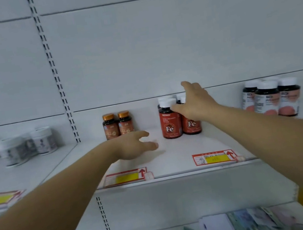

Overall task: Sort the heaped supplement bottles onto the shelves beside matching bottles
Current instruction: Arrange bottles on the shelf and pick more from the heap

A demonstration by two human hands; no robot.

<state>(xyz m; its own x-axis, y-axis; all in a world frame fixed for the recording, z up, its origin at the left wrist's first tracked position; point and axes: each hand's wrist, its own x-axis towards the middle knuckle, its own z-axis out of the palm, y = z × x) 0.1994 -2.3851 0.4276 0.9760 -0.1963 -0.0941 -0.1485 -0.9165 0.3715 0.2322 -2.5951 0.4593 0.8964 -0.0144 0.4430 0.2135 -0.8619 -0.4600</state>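
You face a white back panel (154, 43) crossed by thin seams, with slotted uprights (54, 71) running down it. White shelves (173, 151) jut out under even, cool light.

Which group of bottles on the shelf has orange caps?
The small pair at the back, just beyond the left hand. The red Fe bottles and the pink-label bottles have white caps.

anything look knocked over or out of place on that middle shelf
Nothing stands out. The amber bottles, red Fe bottles and pink-label bottles all stand upright in like groups. Both the left hand and right hand hold nothing.
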